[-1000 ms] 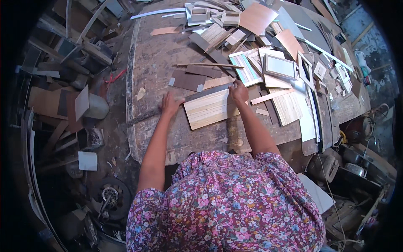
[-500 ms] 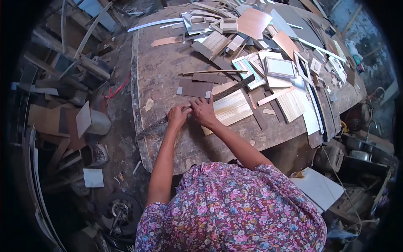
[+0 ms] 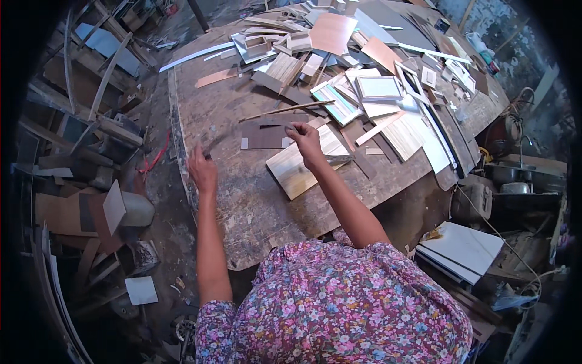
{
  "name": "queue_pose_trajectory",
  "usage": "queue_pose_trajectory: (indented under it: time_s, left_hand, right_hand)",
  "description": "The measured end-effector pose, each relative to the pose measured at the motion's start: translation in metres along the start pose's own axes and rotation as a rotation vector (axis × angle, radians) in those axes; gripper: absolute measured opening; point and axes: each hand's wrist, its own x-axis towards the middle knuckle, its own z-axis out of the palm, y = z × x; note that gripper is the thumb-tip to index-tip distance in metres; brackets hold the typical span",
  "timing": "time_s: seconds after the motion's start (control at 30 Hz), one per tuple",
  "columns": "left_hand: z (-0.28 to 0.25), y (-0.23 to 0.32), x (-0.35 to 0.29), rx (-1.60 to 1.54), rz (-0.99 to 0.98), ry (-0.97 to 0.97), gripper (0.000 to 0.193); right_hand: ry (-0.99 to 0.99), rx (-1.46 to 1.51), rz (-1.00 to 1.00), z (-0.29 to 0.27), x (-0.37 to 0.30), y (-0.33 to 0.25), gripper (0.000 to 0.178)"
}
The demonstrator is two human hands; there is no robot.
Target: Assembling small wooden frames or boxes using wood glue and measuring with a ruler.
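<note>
My left hand (image 3: 201, 171) is over the table's left edge, its fingers curled around a dark strip (image 3: 213, 145) that is smeared by motion. Farther right, my right hand (image 3: 305, 144) has thumb and fingers pinched together above a pale wooden board (image 3: 290, 173). A small dark bit shows at its fingertips, but I cannot make out what it is. Another dark strip end (image 3: 341, 159) sticks out beyond my right forearm; whether it joins what is in that hand is hidden. Just left of the right hand lies a dark brown panel (image 3: 264, 138) with pale patches at its corners.
Frames, boards and offcuts (image 3: 379, 88) are heaped over the far right of the worktable (image 3: 233, 212). A thin stick (image 3: 285, 111) lies beyond the brown panel. Scrap wood (image 3: 112, 130) crowds the floor at left. White panels (image 3: 464, 249) stand low at right.
Both hands were close together on one long dark strip. They have moved apart, left hand leftward, right hand slightly right and up; the strip no longer spans between them. The view has shifted.
</note>
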Motion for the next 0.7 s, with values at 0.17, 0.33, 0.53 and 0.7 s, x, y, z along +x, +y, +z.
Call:
queue_pose_trajectory:
  time_s: [0.17,0.33,0.53,0.7]
  left_hand:
    - [0.007,0.006,0.018,-0.076,-0.057,0.136,0.034]
    - [0.003,-0.018,0.024,0.005,-0.119,0.062,0.018]
    - [-0.016,0.076,0.092,0.208,-0.039,-0.200,0.024]
    - [0.012,0.182,0.160,0.262,-0.044,-0.222,0.030]
  right_hand:
    - [0.082,0.182,0.075,-0.012,0.015,-0.051,0.017]
    - [0.104,0.194,0.232,-0.025,0.039,-0.087,0.016]
    - [-0.055,0.172,0.455,-0.038,0.110,-0.074,0.023]
    - [-0.007,0.291,0.700,-0.047,0.179,-0.072,0.031]
